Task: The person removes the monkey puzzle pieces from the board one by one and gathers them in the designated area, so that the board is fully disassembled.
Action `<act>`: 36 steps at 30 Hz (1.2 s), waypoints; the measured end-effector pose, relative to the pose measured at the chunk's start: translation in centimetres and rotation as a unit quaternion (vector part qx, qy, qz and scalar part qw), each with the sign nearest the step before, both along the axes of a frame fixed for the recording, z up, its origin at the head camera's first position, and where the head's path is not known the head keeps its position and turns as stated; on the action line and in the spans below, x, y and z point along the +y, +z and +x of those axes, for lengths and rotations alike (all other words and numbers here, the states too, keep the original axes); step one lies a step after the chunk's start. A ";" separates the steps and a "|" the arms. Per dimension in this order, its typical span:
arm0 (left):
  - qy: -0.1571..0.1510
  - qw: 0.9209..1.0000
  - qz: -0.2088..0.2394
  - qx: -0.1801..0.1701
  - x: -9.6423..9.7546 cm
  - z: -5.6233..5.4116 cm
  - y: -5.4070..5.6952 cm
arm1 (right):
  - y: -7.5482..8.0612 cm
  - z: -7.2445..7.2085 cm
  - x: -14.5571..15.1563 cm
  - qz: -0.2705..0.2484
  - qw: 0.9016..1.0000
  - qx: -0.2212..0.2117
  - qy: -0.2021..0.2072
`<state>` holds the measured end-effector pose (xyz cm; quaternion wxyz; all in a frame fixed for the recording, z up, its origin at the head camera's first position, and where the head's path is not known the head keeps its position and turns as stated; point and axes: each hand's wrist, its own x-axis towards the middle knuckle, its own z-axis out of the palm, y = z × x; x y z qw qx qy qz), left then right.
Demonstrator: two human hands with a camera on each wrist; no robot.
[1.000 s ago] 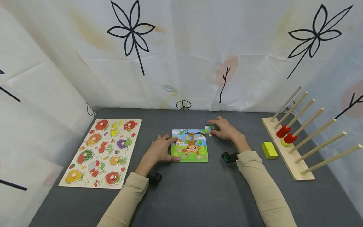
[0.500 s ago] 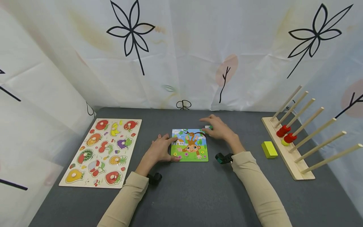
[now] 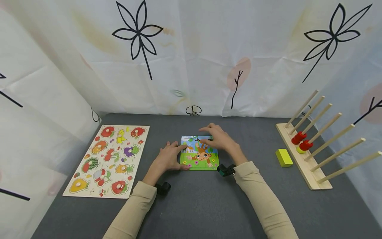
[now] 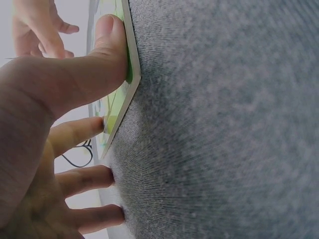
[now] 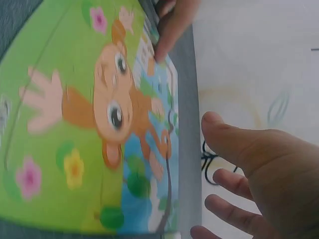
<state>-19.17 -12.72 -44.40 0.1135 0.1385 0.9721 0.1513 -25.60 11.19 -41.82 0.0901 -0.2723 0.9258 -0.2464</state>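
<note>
A square monkey jigsaw puzzle (image 3: 201, 163) lies flat at the middle of the table. My left hand (image 3: 168, 157) rests at its left side, thumb (image 4: 107, 55) on the near left corner and index finger on the left edge, with the other fingers spread on the table. Over the puzzle's far right part hovers my right hand (image 3: 220, 138), fingers loosely bent and nothing visible between them. The right wrist view has that hand (image 5: 269, 169) apart from the picture surface. The small puzzle piece earlier beside the far right corner is hidden behind the right hand in the head view.
A fruit peg puzzle board (image 3: 114, 146) lies on the left of the grey table (image 3: 194, 205). To the right stand a wooden peg rack (image 3: 316, 172) with red and yellow beads (image 3: 305, 146) and a yellow block (image 3: 284, 157). A patterned white curtain (image 3: 194, 66) hangs behind.
My right hand has left the small piece near the far right corner and moved left over the puzzle. The left hand stays in place on the puzzle's left side.
</note>
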 end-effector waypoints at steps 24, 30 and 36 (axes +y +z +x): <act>-0.001 1.000 0.009 0.000 0.1 0.2 0.4 | -1.9 1.3 -3.8 0.047 0.998 -0.014 0.025; 0.000 1.000 0.009 -0.003 0.1 0.2 0.4 | -1.8 1.6 -4.0 0.028 0.999 -0.020 0.024; -0.002 1.000 0.010 0.000 0.1 0.2 0.3 | -1.9 1.7 -4.1 0.021 0.999 -0.028 0.027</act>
